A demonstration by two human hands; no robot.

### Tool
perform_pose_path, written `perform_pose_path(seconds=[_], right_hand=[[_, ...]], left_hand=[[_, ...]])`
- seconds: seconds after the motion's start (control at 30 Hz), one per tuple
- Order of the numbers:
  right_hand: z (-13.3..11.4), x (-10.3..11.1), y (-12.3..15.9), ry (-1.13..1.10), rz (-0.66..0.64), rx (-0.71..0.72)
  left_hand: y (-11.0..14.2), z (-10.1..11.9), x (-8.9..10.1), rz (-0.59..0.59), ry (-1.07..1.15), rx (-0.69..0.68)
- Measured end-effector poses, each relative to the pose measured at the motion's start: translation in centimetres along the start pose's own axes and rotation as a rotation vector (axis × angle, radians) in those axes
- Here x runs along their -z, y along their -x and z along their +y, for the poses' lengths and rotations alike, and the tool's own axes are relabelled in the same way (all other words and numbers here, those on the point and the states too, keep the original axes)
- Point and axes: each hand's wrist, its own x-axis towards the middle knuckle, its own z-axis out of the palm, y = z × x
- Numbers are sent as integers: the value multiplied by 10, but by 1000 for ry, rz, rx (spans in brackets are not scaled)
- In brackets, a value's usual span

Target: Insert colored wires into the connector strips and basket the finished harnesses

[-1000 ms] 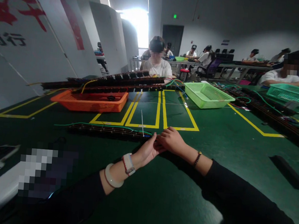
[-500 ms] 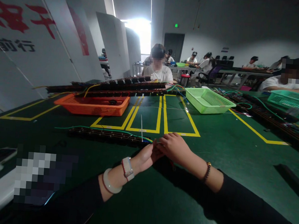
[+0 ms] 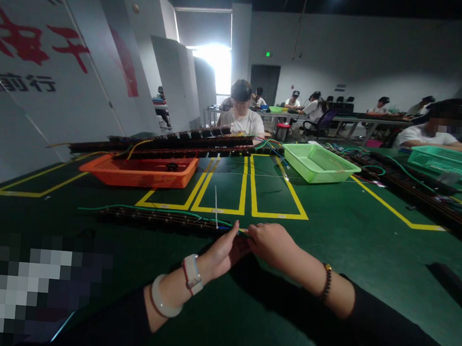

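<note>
Both hands meet at the right end of a long dark strip (image 3: 151,218) that lies across the green table. A green wire (image 3: 116,206) runs along its top, and blue and yellow-green wires gather at its right end. From that end a thin white cable tie (image 3: 216,206) sticks up. My right hand (image 3: 272,241) is closed, knuckles up, around the ends of the wires. Just left of it, my left hand (image 3: 224,253) has its thumb raised and its fingers stretched beneath the wires and the right hand. The right fingertips are hidden.
An orange basket (image 3: 142,179) stands beyond the strip at left, a light green basket (image 3: 322,175) at right. More wired strips (image 3: 169,140) lie behind. A dark bar (image 3: 452,286) is at the right, a blurred pale object (image 3: 26,285) at lower left. A person (image 3: 243,118) sits opposite.
The view has tilted up a little, so things sit lower. My left thumb has lifted away from the wires, while my right hand stays closed at their ends.
</note>
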Motion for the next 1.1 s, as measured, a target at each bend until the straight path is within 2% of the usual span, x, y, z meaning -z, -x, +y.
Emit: perform_pose_path(seconds=[0.13,0.2,0.33,0.47,0.6,0.73,0.87,1.1], right_hand=[[21,1,-8,-36,54,-117],[36,-12,-14,-70,113,-94],[61,-51,-26,-162,261,5],[72,-74,-30,-279,325,53],[69,-73,-26,-386,404,69],[61,-61,-16,-425,466,110],[54,-55,-6,-389,389,234],[53,-62,0,-573,281,127]], left_hand=[[4,2,-4,-61,-37,-20],[6,4,-5,-60,-72,-10],[8,5,-6,-69,-121,0],[10,5,-7,-98,-143,-3],[9,6,-5,-120,-157,-6],[5,6,-4,-64,-122,31],[1,4,-2,-40,-55,29],[2,6,-1,-79,-64,40]])
